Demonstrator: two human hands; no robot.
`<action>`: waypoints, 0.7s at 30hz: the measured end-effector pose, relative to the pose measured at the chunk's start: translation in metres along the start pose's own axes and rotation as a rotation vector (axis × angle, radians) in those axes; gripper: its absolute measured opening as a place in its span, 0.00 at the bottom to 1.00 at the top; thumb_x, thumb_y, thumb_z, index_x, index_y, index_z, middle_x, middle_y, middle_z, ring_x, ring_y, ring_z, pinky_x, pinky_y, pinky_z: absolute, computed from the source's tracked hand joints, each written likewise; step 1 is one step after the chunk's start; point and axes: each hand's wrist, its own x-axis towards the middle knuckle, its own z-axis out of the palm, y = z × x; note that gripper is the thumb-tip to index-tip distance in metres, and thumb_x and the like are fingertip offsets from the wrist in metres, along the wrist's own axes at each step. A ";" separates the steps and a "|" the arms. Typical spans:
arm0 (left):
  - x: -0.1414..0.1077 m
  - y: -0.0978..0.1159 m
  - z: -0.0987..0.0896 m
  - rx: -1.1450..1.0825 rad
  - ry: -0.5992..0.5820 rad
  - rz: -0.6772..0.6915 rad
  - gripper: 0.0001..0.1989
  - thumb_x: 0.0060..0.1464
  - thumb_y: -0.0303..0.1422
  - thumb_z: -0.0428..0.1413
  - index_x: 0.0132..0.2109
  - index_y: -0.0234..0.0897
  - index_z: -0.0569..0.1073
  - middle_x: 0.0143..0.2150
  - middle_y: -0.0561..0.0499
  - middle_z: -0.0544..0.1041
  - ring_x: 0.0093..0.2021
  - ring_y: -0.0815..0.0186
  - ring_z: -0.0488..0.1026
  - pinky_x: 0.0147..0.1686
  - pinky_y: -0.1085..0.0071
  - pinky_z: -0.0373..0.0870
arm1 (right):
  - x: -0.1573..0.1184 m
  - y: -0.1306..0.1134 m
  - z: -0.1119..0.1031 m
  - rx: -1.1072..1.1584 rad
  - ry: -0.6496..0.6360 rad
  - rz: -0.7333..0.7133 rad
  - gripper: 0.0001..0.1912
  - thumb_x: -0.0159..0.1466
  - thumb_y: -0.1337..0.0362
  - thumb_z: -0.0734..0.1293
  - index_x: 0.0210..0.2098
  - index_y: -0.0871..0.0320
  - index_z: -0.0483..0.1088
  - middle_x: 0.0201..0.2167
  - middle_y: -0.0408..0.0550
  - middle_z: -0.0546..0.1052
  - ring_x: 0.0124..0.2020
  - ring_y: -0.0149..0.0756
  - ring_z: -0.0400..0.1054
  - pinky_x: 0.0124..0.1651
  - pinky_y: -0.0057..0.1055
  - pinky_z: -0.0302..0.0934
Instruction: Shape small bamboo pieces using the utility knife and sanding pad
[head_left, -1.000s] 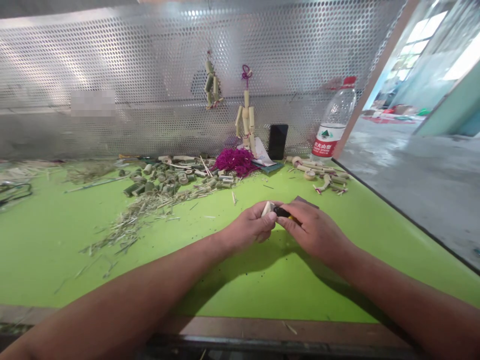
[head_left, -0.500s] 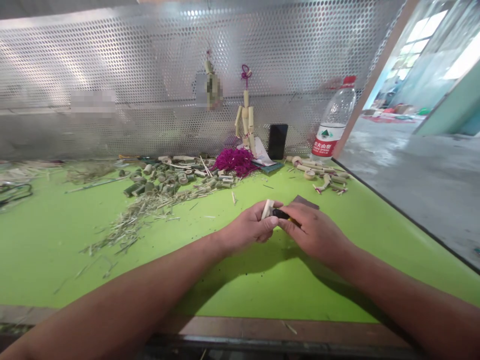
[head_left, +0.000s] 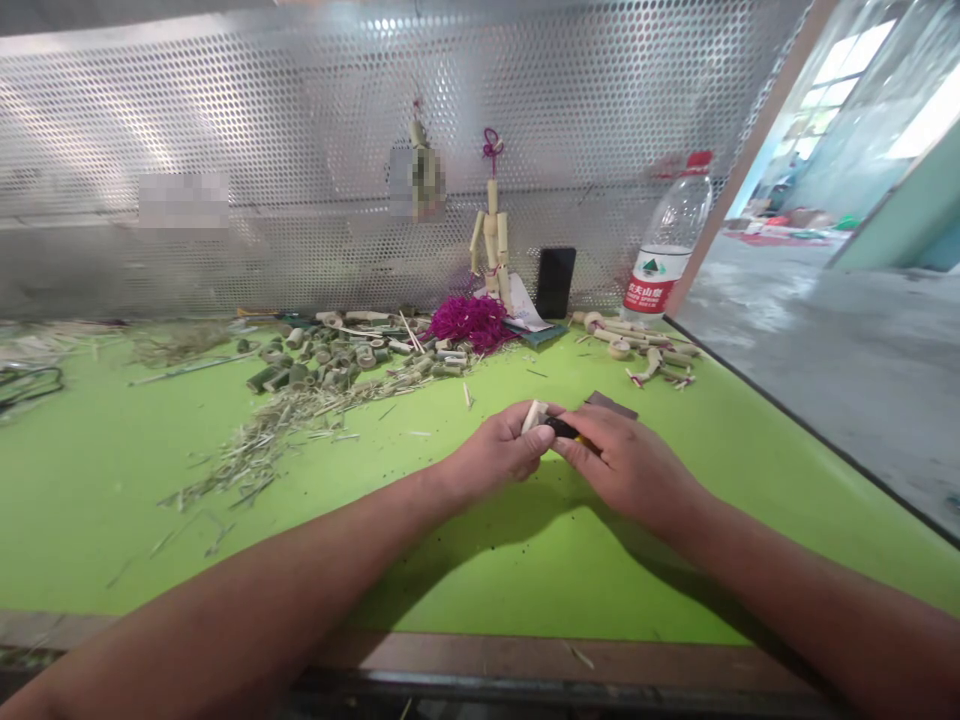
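Left fingers (head_left: 538,437) hold pale piece (head_left: 534,415), its long axis slanting steeply up from them; right fingers (head_left: 584,457) grip black tool (head_left: 562,428) just rightward, contact unclear.

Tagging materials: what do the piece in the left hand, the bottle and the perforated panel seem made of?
Pale piece: probably bamboo or wood; matte, cream-coloured. Bottle: likely plastic; glossy, see-through wall. Perforated panel: apparently bare metal; silvery, with streaky reflections.
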 end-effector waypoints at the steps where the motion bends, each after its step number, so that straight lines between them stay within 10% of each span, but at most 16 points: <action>1: 0.000 0.000 0.000 -0.011 -0.005 0.000 0.20 0.62 0.45 0.53 0.52 0.34 0.66 0.24 0.60 0.60 0.20 0.76 0.54 0.19 0.77 0.52 | 0.000 0.000 0.000 0.001 -0.011 -0.002 0.20 0.70 0.57 0.59 0.54 0.61 0.71 0.41 0.55 0.78 0.40 0.42 0.70 0.38 0.33 0.61; 21: -0.001 0.002 0.002 0.080 0.074 -0.048 0.22 0.60 0.48 0.53 0.51 0.34 0.68 0.26 0.58 0.60 0.21 0.76 0.53 0.20 0.78 0.51 | -0.001 -0.002 -0.001 0.004 0.019 0.002 0.19 0.70 0.58 0.60 0.54 0.59 0.71 0.42 0.54 0.77 0.40 0.41 0.71 0.37 0.32 0.61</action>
